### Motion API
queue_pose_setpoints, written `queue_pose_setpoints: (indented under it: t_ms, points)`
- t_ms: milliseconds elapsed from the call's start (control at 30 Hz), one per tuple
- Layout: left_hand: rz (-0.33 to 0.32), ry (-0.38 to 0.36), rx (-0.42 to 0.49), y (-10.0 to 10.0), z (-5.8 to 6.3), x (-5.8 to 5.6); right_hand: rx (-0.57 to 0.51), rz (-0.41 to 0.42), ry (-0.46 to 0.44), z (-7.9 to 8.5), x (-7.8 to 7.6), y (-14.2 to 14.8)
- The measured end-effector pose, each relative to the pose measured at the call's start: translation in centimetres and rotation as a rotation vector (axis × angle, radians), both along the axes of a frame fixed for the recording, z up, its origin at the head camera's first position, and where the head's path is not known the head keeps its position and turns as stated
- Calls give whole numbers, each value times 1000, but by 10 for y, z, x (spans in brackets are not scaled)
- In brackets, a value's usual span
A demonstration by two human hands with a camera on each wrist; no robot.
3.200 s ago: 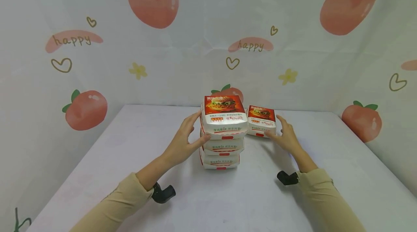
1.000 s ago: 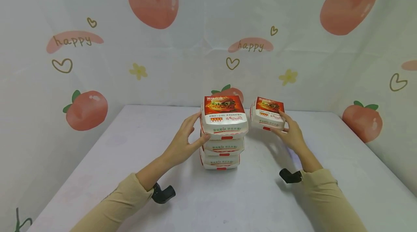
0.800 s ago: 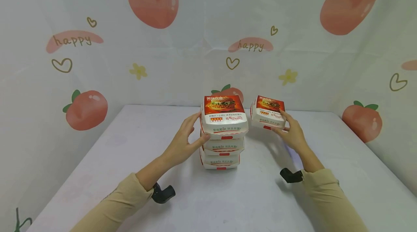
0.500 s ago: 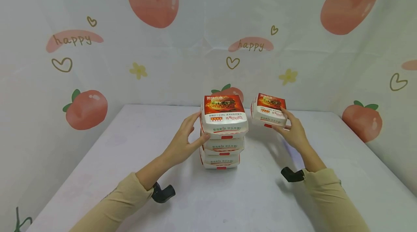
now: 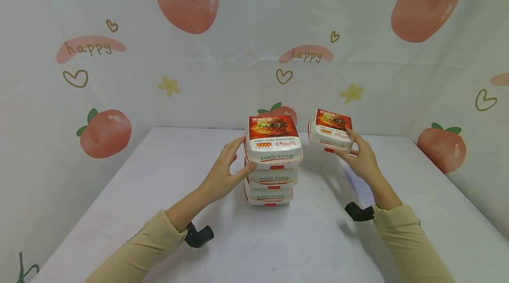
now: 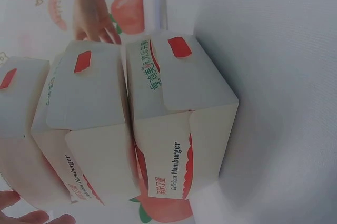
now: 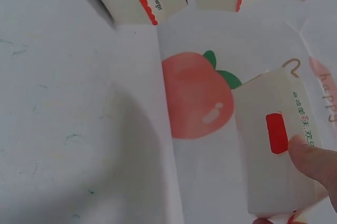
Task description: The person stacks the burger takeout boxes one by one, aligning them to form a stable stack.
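Three white burger boxes stand stacked near the table's middle. The top box (image 5: 274,157) has a red burger picture on its lid; the middle box (image 5: 274,179) and bottom box (image 5: 269,197) show their fronts. My left hand (image 5: 222,177) rests against the left side of the top box, thumb at its front corner, fingers spread. To the right of the stack, my right hand (image 5: 362,159) holds a fourth burger box (image 5: 332,130) raised above the table and slightly tilted. In the right wrist view, the thumb (image 7: 310,158) presses the front of this box beside its red tab.
The white table (image 5: 179,159) reaches back to a white cloth backdrop (image 5: 222,75) printed with peaches, hearts and "happy". A black curved piece (image 5: 200,235) sits at the left cuff, and another black piece (image 5: 359,211) at the right cuff.
My right hand has taken hold of the separate burger box, lifted it off the table and moved it up and to the right. My left hand and the stack stay where they were.
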State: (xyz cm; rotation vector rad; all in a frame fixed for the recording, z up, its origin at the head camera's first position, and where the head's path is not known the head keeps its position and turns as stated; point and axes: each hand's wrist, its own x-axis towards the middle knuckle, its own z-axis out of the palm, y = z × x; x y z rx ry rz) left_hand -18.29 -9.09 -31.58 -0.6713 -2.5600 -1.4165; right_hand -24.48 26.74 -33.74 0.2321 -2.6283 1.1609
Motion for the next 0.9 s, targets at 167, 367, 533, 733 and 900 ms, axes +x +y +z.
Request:
queue_pose_setpoints:
  t_ms: [167, 367, 533, 733, 900]
  points:
    - [-5, 4, 4, 0, -1, -1, -1, -9, 0, 7, 4, -3]
    - [-8, 14, 6, 0, -2, -1, -4, -16, -3, 14, 8, -5]
    - [-6, 11, 3, 0, -1, -1, 3, -21, 2, 19, 10, -5]
    - [0, 7, -2, 0, -1, -1, 7, -18, 21, 27, 12, -6]
    - [-2, 4, -2, 0, -1, -1, 1, -14, 28, 33, 15, -6]
